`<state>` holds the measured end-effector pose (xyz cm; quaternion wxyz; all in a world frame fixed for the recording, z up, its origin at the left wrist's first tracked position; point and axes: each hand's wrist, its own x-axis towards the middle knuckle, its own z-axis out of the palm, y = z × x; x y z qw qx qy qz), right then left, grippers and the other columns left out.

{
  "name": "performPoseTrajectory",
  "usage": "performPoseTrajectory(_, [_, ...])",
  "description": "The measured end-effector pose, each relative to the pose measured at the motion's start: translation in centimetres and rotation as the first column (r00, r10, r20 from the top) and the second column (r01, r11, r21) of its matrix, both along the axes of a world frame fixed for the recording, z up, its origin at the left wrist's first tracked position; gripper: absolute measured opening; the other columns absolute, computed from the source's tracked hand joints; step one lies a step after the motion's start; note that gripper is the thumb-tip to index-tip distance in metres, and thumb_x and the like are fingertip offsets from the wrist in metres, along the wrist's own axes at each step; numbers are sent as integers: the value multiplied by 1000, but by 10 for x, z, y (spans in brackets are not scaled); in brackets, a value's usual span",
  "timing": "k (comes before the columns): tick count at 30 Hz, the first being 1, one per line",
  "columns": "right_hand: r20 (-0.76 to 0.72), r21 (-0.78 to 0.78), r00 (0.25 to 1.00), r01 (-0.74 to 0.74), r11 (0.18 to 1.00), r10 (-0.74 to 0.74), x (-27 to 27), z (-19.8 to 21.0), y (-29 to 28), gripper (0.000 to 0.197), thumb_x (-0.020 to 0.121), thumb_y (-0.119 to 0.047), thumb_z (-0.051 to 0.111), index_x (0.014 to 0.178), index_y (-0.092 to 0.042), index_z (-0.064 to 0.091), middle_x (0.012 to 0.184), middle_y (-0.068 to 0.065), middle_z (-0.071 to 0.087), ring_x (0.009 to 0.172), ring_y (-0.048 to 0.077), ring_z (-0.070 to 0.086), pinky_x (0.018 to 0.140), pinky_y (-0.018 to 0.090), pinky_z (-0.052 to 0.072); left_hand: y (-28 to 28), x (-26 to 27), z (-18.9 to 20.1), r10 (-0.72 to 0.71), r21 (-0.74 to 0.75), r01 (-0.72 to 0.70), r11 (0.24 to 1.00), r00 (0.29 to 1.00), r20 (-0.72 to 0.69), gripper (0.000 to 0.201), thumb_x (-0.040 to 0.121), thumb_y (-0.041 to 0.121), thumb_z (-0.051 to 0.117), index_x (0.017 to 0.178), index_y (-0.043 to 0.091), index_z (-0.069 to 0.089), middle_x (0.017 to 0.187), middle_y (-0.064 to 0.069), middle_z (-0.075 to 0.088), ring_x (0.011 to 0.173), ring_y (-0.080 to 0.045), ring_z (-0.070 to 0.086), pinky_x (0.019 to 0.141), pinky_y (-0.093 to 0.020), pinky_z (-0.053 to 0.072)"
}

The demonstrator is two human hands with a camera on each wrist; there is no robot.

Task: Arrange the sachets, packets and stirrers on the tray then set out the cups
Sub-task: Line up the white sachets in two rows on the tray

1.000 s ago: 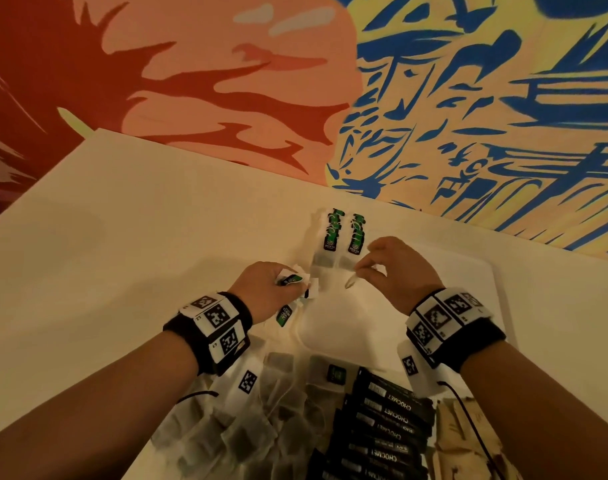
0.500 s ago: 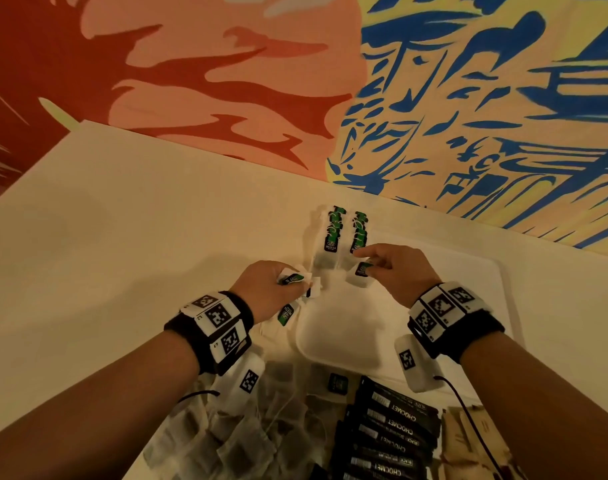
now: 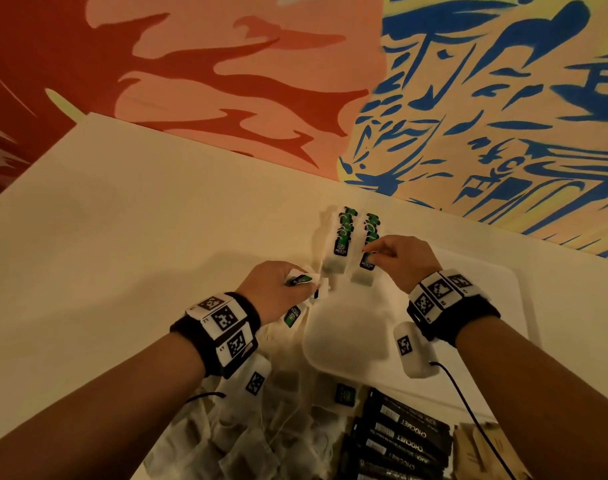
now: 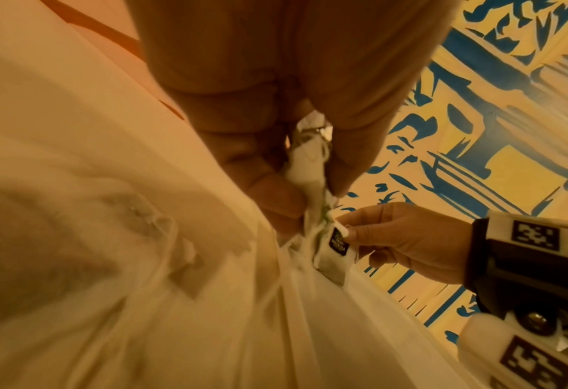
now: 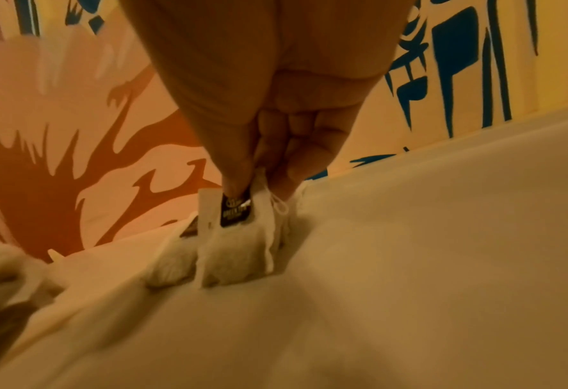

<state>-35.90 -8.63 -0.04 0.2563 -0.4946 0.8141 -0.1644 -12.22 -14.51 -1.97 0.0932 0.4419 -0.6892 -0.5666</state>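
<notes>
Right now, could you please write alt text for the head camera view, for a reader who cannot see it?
The right hand pinches a green tea bag at the near end of two rows of tea bags on a white tray. The left hand holds several more tea bags. Loose tea bags and black Chocomel packets lie nearer the person.

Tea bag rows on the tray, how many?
2. Left row and right row side by side at the tray's far left corner; the right hand pinches the right row's nearest tea bag.
</notes>
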Motion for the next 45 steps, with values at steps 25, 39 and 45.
performPoseTrajectory(25, [504, -52, 846, -170, 984, 173, 41, -1, 36, 57, 85, -4, 64, 133, -31, 50, 121, -9, 60, 104, -1, 58, 76, 10, 45, 14, -20, 15, -76, -36, 76, 996, 997, -2, 18, 84, 29, 71, 101, 25, 69, 88, 14, 66, 79, 2, 60, 69, -7, 42])
performPoseTrajectory(39, [577, -61, 817, 35, 997, 7, 52, 0, 40, 39, 78, -1, 72, 105, -28, 64, 86, 7, 71, 69, 10, 63, 67, 23, 52, 11, -8, 13, 70, 78, -64, 995, 995, -66, 9, 87, 21, 67, 93, 27, 68, 95, -3, 72, 89, -22, 68, 86, -39, 55])
performPoseTrajectory(45, [606, -55, 793, 116, 992, -59, 50, 0, 39, 33, 88, 1, 58, 104, -26, 66, 81, 1, 70, 72, 13, 61, 67, 21, 53, 7, 0, 9, 77, 16, -77, 997, 997, 20, 16, 90, 24, 61, 104, 22, 71, 97, 3, 71, 85, -10, 65, 73, -19, 51])
